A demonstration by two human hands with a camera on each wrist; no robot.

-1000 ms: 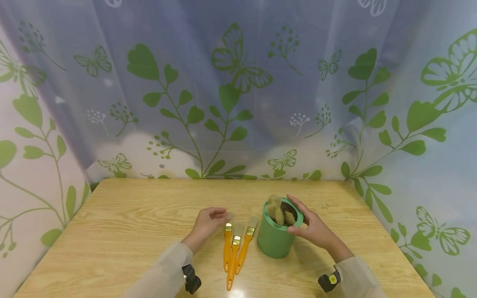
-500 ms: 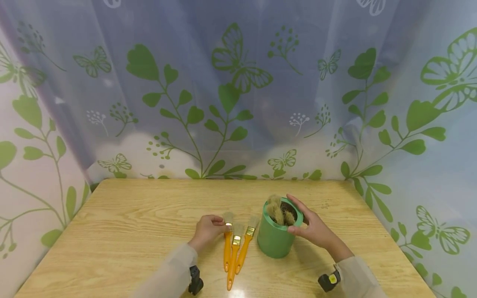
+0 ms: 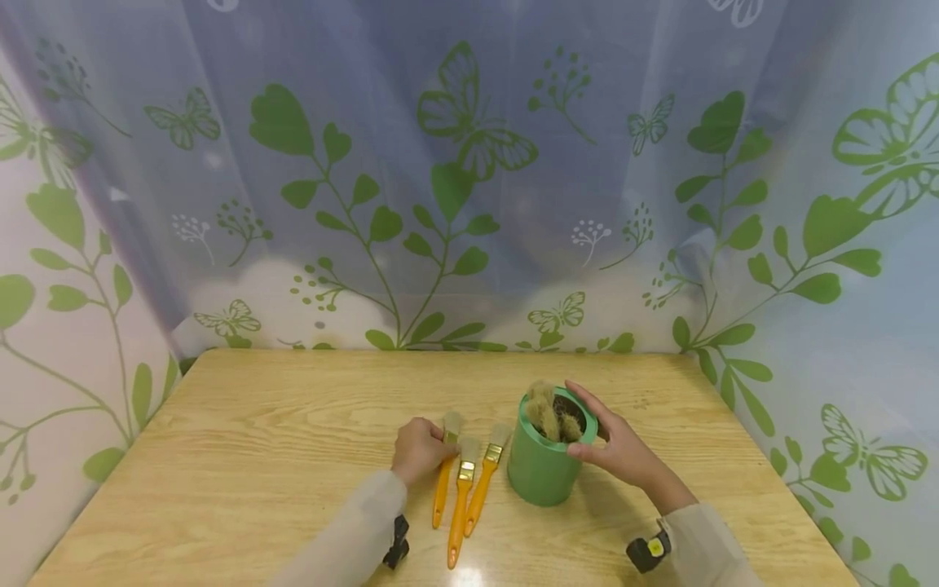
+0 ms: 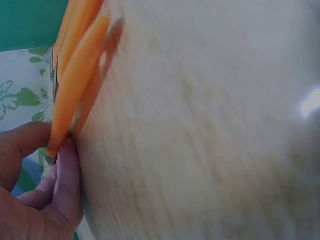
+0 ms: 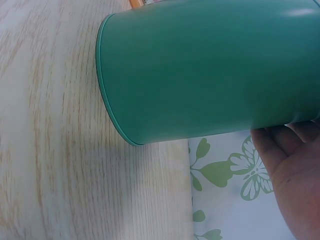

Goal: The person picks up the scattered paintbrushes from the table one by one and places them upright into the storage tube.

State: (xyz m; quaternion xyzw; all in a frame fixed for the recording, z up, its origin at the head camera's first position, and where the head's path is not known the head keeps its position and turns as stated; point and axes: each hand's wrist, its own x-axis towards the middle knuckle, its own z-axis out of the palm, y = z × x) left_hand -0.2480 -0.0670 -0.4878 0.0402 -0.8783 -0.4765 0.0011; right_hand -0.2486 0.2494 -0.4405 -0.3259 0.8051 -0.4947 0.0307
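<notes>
Between thumb and fingers, my left hand [image 3: 421, 450] pinches the leftmost of three orange-handled paintbrushes [image 3: 442, 487] near its metal band. In the left wrist view that brush's handle [image 4: 77, 82] is tilted, its shadow beside it on the table. Two more paintbrushes, one in the middle [image 3: 459, 509] and one at the right [image 3: 481, 493], lie just beside it with their pale bristles pointing away from me. My right hand [image 3: 623, 454] grips the rim and side of an upright green pot [image 3: 541, 474]. Fuzzy tan cactus-like stems [image 3: 541, 412] stand in the pot over dark filling.
The wooden table [image 3: 257, 456] carries all these things. Behind it and at both sides hang curtains [image 3: 337, 269] printed with green leaves and butterflies. A black wrist camera sits on each sleeve.
My left hand has come down onto the leftmost paintbrush, taken hold of it near the band and shifted its handle slightly left. The right hand and pot have stayed in place.
</notes>
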